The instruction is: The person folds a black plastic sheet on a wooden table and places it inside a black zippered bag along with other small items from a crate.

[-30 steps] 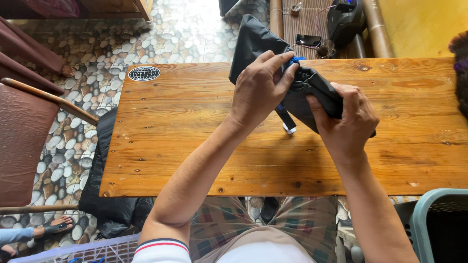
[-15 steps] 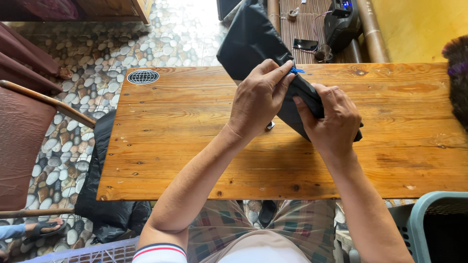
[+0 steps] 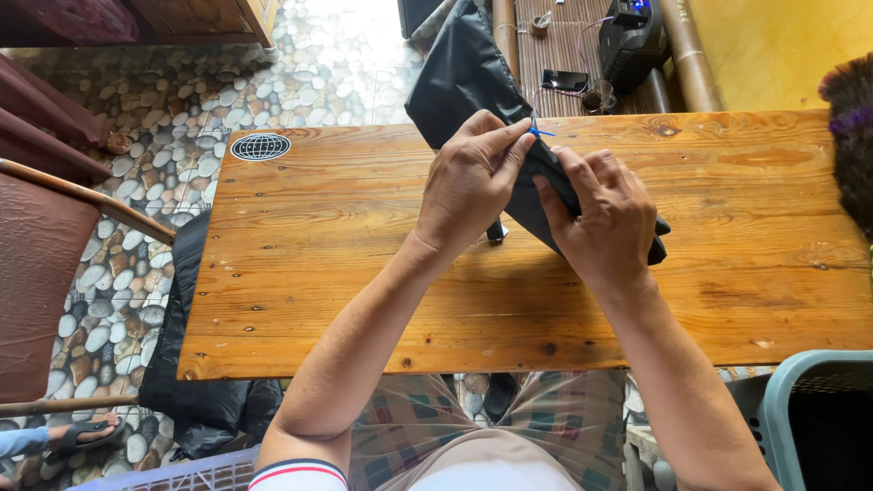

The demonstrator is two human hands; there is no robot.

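Both my hands hold a black fabric piece over the middle of a wooden table. My left hand pinches its upper edge, where a small blue bit shows at my fingertips. My right hand grips the bunched fabric just to the right. The cloth trails away over the table's far edge. A small dark object lies on the table under my left hand, mostly hidden.
A round dark sticker sits on the table's far left corner. Black cloth hangs beside the table's left end. A brown chair stands left, a teal plastic seat at right. A phone and black device lie beyond.
My hands have drawn closer together on the fabric and shifted slightly toward the far edge. More of the black cloth now hangs past the table's far side.
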